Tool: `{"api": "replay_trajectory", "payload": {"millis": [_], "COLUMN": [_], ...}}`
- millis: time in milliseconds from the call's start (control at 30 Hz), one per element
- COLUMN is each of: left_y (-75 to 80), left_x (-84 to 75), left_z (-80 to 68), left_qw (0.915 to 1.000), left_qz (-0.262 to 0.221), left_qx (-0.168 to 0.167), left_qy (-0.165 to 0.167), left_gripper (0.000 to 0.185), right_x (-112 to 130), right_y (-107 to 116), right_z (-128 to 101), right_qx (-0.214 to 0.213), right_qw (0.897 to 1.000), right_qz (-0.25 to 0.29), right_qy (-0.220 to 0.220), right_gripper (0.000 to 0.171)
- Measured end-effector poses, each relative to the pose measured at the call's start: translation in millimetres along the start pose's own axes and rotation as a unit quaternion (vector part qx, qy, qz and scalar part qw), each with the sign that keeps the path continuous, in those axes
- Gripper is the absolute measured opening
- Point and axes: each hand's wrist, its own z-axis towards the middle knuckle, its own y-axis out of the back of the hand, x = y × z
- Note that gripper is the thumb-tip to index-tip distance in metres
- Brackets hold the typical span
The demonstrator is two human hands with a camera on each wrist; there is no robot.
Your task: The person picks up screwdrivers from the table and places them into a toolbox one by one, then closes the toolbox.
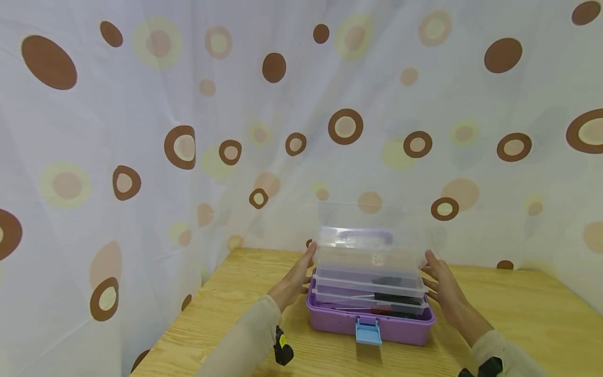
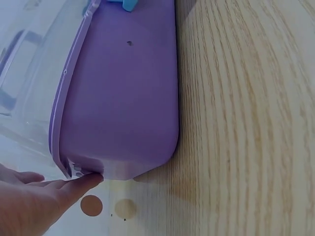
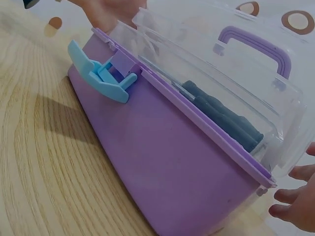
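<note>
While a white curtain (image 1: 141, 131) dotted with brown and yellow circles hangs close behind, the purple toolbox (image 1: 369, 293) sits near the far edge of the pale wooden table (image 1: 226, 324). The left hand (image 1: 297, 277) and right hand (image 1: 440, 285) flank it, fingers straight and relaxed, fingertips touching its ends.

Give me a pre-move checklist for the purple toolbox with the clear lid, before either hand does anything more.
1. Purple plastic toolbox flat on the wooden table: ok.
2. Clear plastic lid down on the base: not ok, trays show stepped under it.
3. Light blue front latch fastened: not ok, it hangs open.
4. Left hand at the box's left end: ok, fingers straight.
5. Right hand at the right end: ok.
6. Firm contact on the right: cannot tell.
</note>
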Motion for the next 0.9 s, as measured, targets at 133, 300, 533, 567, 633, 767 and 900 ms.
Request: {"api": "replay_trajectory", "payload": {"millis": [133, 300, 533, 567, 633, 767, 900], "left_y": [2.7, 8.0, 15.6, 16.8, 19.5, 25.9, 31.3], "left_x": [1.8, 6.2, 14.7, 15.6, 17.7, 20.4, 22.3], "left_z": [-1.6, -1.5, -1.6, -1.8, -1.8, -3.0, -3.2], "left_qw": [0.9999, 0.9991, 0.9964, 0.9960, 0.9952, 0.9919, 0.9874], "left_qz": [-0.011, -0.032, -0.045, -0.045, -0.045, -0.047, -0.055], "left_qx": [0.012, 0.028, 0.069, 0.073, 0.084, 0.115, 0.145], "left_qy": [0.002, -0.002, -0.023, -0.023, -0.022, -0.024, -0.029], "left_gripper": [0.117, 0.112, 0.098, 0.097, 0.097, 0.088, 0.074], "right_x": [-4, -7, -16, -17, -20, -26, -30], "right_y": [3, 5, 10, 11, 13, 16, 21], "right_z": [0, -2, -9, -10, -10, -10, -10], "right_qx": [0.018, 0.039, 0.074, 0.079, 0.086, 0.088, 0.099], "right_qw": [1.000, 0.999, 0.996, 0.996, 0.994, 0.993, 0.992], "right_qz": [-0.008, -0.005, -0.003, -0.002, 0.002, 0.025, 0.049], "right_qy": [0.004, 0.009, 0.045, 0.050, 0.061, 0.075, 0.069], "right_gripper": [0.094, 0.091, 0.082, 0.081, 0.080, 0.061, 0.047]}}
